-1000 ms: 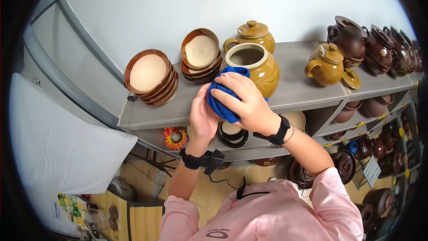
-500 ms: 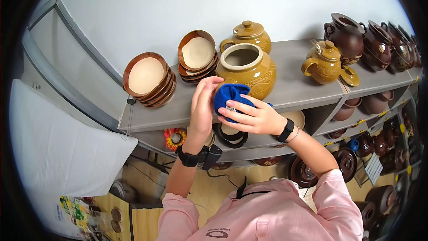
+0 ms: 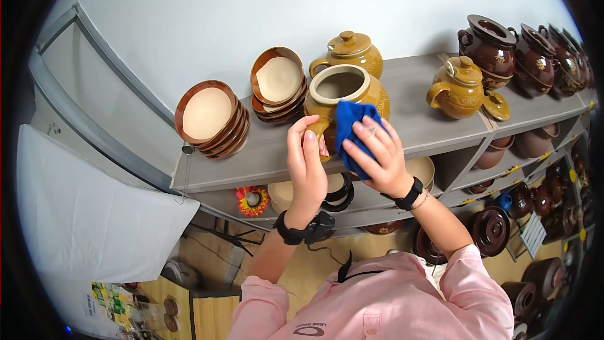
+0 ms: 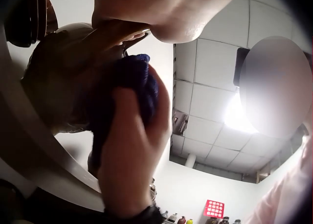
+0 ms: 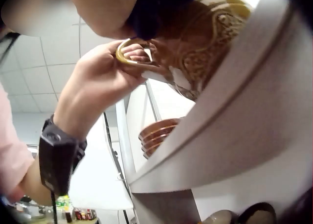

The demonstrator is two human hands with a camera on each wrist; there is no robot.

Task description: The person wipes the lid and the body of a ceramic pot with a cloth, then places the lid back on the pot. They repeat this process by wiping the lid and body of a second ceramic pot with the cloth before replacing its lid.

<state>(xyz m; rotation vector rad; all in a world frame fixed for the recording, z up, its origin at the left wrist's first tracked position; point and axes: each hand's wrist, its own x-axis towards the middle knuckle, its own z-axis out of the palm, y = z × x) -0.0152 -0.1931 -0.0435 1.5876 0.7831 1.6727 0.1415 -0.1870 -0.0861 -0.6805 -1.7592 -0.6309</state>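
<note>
A mustard-brown glazed pot (image 3: 375, 96) with an open mouth stands near the shelf's front edge, its looped handle (image 3: 322, 127) toward the person. The left hand (image 3: 307, 170) is at that handle; in the right wrist view its fingers (image 5: 133, 52) pass through the handle loop (image 5: 119, 54). Bunched in the right hand (image 3: 385, 160) is a blue cloth (image 3: 348, 127), pressed against the pot's front beside the handle. Dark in the left wrist view, the cloth (image 4: 142, 82) lies under the right hand's fingers.
Stacked brown bowls (image 3: 207, 113) and a second stack (image 3: 277, 80) stand left of the pot. A lidded pot (image 3: 357, 50) is behind it. Right along the shelf (image 3: 415, 110) are a smaller lidded teapot (image 3: 458, 91), a loose lid (image 3: 497, 106) and dark jars (image 3: 491, 50). More pottery fills lower shelves.
The pot's handle, earlier hidden behind the hands and cloth, now shows between the hands. The right hand and cloth have moved right, and the left hand has shifted right onto the handle.
</note>
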